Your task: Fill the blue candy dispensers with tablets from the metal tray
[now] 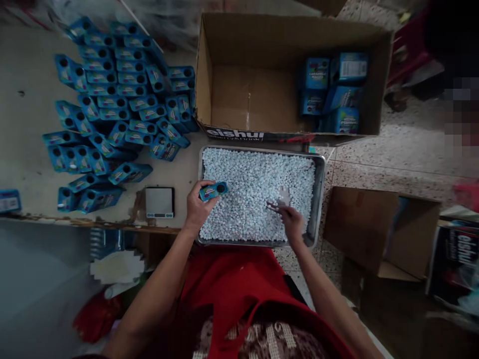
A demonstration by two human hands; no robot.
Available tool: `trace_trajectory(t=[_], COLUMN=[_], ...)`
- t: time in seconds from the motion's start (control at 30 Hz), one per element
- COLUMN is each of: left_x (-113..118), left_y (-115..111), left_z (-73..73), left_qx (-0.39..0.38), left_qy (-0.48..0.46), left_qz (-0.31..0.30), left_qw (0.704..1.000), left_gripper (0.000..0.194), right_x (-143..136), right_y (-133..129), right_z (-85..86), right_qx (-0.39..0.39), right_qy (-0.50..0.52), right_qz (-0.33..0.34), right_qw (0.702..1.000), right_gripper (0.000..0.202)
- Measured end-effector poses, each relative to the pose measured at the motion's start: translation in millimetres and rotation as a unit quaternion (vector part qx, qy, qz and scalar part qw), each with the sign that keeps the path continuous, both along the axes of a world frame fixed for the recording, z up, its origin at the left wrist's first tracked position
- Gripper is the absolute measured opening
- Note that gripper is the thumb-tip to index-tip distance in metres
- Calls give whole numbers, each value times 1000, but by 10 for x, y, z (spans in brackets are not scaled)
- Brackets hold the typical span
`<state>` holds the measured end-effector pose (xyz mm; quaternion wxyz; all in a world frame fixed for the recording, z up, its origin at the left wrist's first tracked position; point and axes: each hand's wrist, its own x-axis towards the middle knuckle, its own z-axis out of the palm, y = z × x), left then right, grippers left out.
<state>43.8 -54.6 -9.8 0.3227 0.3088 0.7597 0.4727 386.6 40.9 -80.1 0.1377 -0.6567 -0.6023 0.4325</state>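
Your left hand (198, 209) grips a small blue carton (210, 193) by its sides, over the left end of the metal tray (320, 199) at the centre of the frame, with the carton's round dark opening in view. Your right hand (293, 225) pinches a thin dark utensil (273, 205) over the small pale pellets (243, 194), towards the right of the tray. The widest risk is spillage: the opening looks little broader than the utensil, so a hurried or off-centre tip could scatter pellets over your fingers or past the rim. Squeeze the carton too hard and its thin walls could buckle; hold it too loosely and it could slip into the pellets. What supports the tray's right side is hidden, and speckled floor (344, 172) shows beyond it, so leaning there might tilt it if it is poorly propped. Your left elbow swinging outward could catch the digital scale (159, 202) near the table edge, while a knock to the crowded blue cartons (130, 80) at upper left could topple several, since they stand close together, some at angles.
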Motion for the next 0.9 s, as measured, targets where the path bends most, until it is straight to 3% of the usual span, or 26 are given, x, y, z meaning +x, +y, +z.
trace_trajectory(t=[0.07, 0.13, 0.23, 0.33, 0.43, 0.5, 0.63, 0.77, 0.9], left_x=[33, 53, 39, 11, 18, 47, 121, 158, 152], left_y=[-87, -141, -156, -108, -33, 16, 91, 131, 137], left_z=[9, 14, 38, 90, 156, 203, 271, 261, 207], left_qx=[-11, -24, -46, -62, -60, -44, -21, -23, -31], left_qy=[36, 81, 141, 173, 186, 178, 168, 172, 172], left_qz=[21, 38, 40, 17, -18, -43, -84, -104, -111], left_qw=[999, 996, 988, 983, 981, 982, 982, 979, 978], left_gripper=[36, 33, 32, 31, 33, 35, 35, 34, 35], right_x=[-560, -943, -1062, -947, -955, -1041, -1220, -1383, -1605], right_y=[-56, -8, 161, 335, 476, 554, 647, 606, 504], right_z=[-191, -245, -106, 244, 700, 994, 1463, 1803, 2064], right_qx=[-15, -41, -108, -163, -169, -131, 18, 131, 167], right_qy=[59, 100, 166, 226, 229, 200, 117, 11, -59], right_qz=[-4, 0, 3, 15, 46, 83, 189, 299, 352], right_qw=[998, 994, 980, 960, 958, 967, 975, 945, 919], right_gripper=[33, 33, 33, 33, 30, 24, 15, 20, 23])
